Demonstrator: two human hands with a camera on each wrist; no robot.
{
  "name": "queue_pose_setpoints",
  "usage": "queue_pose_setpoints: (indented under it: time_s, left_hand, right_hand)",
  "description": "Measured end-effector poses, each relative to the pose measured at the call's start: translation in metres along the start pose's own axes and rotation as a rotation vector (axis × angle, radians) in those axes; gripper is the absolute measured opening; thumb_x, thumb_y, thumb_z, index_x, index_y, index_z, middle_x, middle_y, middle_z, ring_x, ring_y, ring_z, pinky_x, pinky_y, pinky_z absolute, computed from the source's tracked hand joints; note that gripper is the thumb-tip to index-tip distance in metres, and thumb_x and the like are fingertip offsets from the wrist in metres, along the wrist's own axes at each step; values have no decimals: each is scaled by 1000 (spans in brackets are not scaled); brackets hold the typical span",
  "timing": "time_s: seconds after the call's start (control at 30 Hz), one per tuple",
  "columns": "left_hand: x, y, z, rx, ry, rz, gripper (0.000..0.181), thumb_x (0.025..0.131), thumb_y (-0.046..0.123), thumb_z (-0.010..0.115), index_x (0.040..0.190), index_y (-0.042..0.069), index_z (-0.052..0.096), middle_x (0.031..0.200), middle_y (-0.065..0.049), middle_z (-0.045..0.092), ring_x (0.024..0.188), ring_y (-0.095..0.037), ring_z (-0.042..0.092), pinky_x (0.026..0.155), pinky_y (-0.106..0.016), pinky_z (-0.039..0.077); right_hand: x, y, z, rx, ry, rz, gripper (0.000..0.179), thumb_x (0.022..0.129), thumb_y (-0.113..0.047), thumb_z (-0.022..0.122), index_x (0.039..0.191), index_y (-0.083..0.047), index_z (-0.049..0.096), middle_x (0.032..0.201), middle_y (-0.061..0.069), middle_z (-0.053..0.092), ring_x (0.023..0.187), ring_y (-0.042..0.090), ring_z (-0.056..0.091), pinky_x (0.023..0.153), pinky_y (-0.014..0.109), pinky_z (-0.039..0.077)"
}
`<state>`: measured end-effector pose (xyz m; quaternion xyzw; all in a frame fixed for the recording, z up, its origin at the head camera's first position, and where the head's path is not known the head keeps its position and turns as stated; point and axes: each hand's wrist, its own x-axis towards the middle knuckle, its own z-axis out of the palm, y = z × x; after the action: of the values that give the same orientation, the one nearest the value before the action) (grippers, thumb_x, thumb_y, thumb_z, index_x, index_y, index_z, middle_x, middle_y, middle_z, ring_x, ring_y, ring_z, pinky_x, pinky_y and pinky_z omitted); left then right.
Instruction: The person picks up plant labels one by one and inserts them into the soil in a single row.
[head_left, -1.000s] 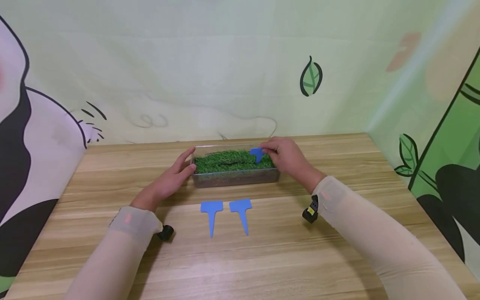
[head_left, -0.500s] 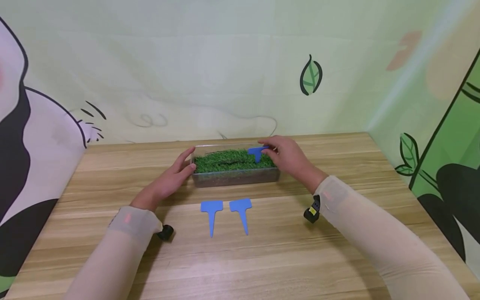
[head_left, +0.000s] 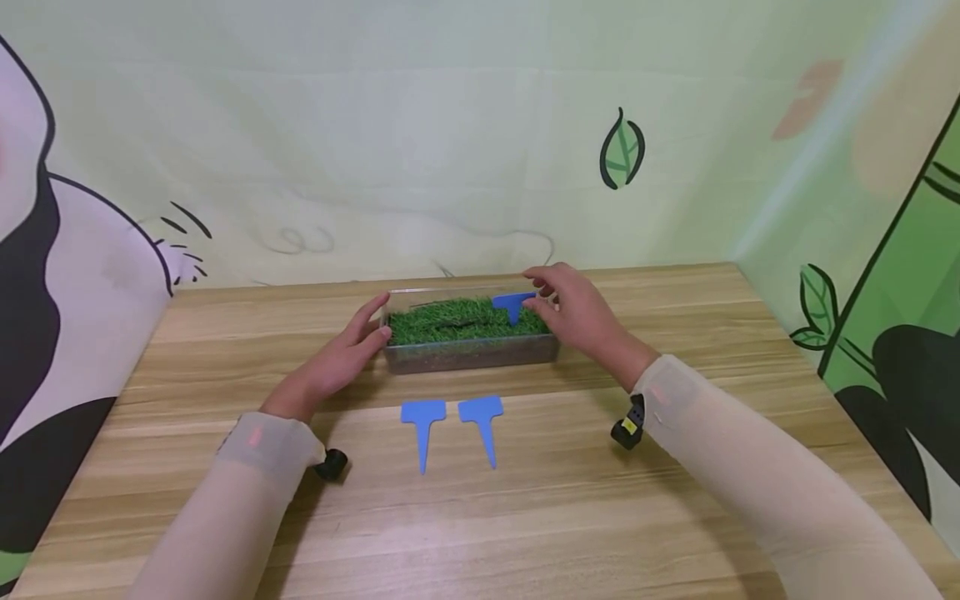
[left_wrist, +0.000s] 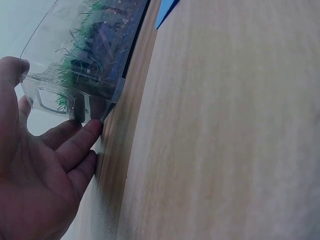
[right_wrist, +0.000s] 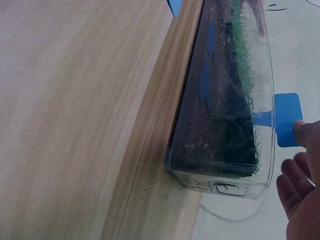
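Observation:
A clear plastic box holds dark soil and green grass. Its left end meets my left hand, whose fingers rest extended against the end wall; the left wrist view shows fingertips at a lower corner. A blue T-shaped plant label stands in the grass near the right end. My right hand is beside it, thumb touching the label's head and the other fingers spread away from it. Two more blue plant labels lie side by side in front of the box.
The wooden table runs back to a light green printed backdrop. A small black wrist camera hangs at the left cuff, another camera at the right. Dark specks lie by the box's right end.
My right index finger has lifted off the blue plant label and my fingers have spread apart. The label's head has shifted slightly left. My left hand keeps its place.

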<state>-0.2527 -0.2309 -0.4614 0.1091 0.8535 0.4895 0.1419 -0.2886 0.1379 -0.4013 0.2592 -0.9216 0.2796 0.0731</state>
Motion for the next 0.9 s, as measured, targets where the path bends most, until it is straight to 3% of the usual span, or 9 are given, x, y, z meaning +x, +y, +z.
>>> queue_pose_setpoints:
  time_s: [0.23,0.37,0.47,0.63,0.7,0.9]
  left_hand:
    - [1,1,1,15,-4,10,65,107,50,38,160,43,2,165,-21,17,150,-44,21,117,-65,18]
    - [0,2,1,12,-3,14,64,107,46,38,161,41,2,165,-21,16,150,-44,20,118,-65,17]
    - [-6,14,0,0,-13,3,64,109,40,38,162,36,2,165,-22,15,150,-45,20,118,-64,17]
    - [-5,11,0,6,-9,3,64,108,43,38,161,38,2,165,-22,15,150,-45,20,118,-65,16]
    - [-1,2,0,12,3,8,64,107,48,38,160,44,2,166,-20,16,150,-44,19,118,-65,16]
    - [-1,2,1,23,7,11,64,106,52,38,160,45,4,165,-20,17,150,-45,20,117,-66,17]
  right_hand:
    - [-13,-2,-5,19,139,-68,35,96,-23,71,123,-3,63,109,15,61,97,27,57,84,42,50]
    - [-22,-6,-4,14,145,-109,27,93,-22,73,111,-3,66,102,13,64,92,25,57,81,39,48]
    - [-30,-10,-1,19,131,-157,23,92,-19,75,105,-3,68,95,10,64,88,23,56,78,37,48]
    - [-43,-18,8,46,41,-212,19,93,-22,74,104,-7,70,88,3,60,81,18,52,71,32,46]
    - [-46,-20,12,58,-20,-208,22,94,-25,73,107,-8,70,90,2,61,81,17,53,70,31,46]
    - [-53,-26,21,89,-137,-169,25,94,-24,72,112,-6,70,96,6,66,86,18,59,75,34,52]
